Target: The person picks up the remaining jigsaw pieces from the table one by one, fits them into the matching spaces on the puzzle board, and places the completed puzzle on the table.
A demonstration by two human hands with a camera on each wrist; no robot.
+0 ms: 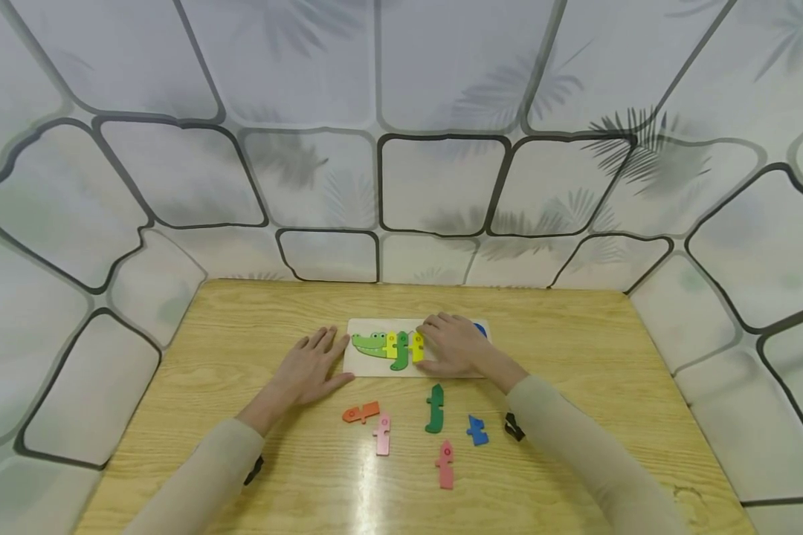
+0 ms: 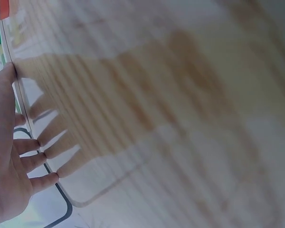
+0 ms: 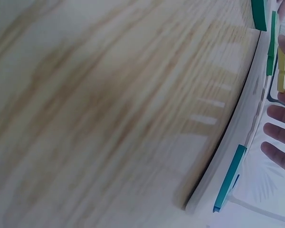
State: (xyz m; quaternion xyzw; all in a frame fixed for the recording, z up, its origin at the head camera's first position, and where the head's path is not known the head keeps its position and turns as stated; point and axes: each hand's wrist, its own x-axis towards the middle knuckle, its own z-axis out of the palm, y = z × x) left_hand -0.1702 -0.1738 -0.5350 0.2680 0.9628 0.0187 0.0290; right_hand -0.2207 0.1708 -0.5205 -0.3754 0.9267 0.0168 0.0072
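A pale puzzle board (image 1: 369, 367) lies on the table with a green crocodile head (image 1: 369, 344), a yellow piece (image 1: 391, 345) and a green leg piece (image 1: 399, 352) on it. My right hand (image 1: 456, 344) is over the board's right half and pinches another yellow puzzle piece (image 1: 418, 346) between thumb and index finger; the right wrist view shows this yellow piece (image 3: 281, 71) edge-on. At the board's left end rests my left hand (image 1: 309, 365), fingers spread, thumb by the near corner. A blue piece (image 1: 480, 328) shows partly behind the right hand.
Loose on the wooden table (image 1: 241, 319) in front of the board lie an orange piece (image 1: 360, 412), a pale pink piece (image 1: 383, 435), a dark green piece (image 1: 435, 409), a deeper pink piece (image 1: 445, 464) and a blue piece (image 1: 478, 430). A patterned wall (image 1: 428, 256) encloses the table's back and sides.
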